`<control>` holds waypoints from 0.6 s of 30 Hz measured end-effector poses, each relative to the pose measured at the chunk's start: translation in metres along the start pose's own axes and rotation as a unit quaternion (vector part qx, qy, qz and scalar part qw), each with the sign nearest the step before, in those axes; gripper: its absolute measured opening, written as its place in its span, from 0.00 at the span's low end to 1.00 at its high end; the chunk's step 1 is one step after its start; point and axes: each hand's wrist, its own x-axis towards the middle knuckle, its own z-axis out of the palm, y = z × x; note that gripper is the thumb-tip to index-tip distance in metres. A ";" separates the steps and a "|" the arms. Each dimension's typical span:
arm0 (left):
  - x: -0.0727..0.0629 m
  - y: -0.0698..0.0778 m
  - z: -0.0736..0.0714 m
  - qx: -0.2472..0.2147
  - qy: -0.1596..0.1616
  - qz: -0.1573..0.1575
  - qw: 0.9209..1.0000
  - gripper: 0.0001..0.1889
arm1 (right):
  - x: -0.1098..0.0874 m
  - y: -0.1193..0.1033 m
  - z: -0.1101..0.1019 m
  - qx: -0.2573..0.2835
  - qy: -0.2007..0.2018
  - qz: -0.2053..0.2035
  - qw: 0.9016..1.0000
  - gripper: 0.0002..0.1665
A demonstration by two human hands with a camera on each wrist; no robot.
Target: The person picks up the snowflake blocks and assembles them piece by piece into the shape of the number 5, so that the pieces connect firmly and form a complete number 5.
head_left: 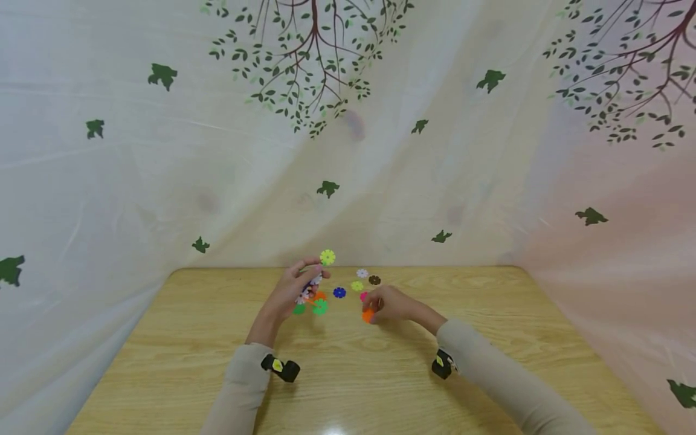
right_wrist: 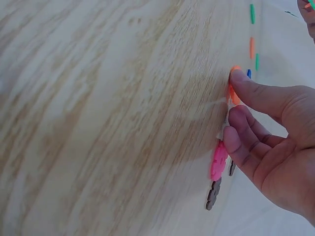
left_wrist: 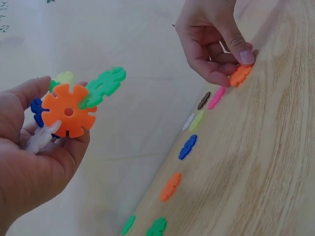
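My left hand (head_left: 285,293) is raised above the table and holds a cluster of interlocked flower-shaped plastic discs. In the left wrist view an orange disc (left_wrist: 56,110) faces the camera, with a green disc (left_wrist: 107,86) slotted in beside it. Blue, white and yellow-green pieces show behind them, partly hidden by the fingers. My right hand (head_left: 394,302) is low at the tabletop, pinching a loose orange disc (left_wrist: 240,75) between thumb and fingers. In the right wrist view a pale piece (right_wrist: 225,120) shows by those fingers. A pink disc (right_wrist: 218,161) lies close to them.
Loose discs lie on the wooden table (head_left: 348,374) between the hands: blue (head_left: 339,292), yellow-green (head_left: 356,285), white (head_left: 362,273) and brown (head_left: 374,280). Another orange disc (left_wrist: 171,187) and a green one (left_wrist: 156,227) lie towards the left. A leaf-patterned cloth (head_left: 380,199) hangs behind the table.
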 end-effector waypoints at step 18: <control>0.003 -0.002 0.000 -0.037 0.070 0.002 0.997 0.20 | 0.010 -0.012 0.014 0.142 0.114 0.000 0.983 0.09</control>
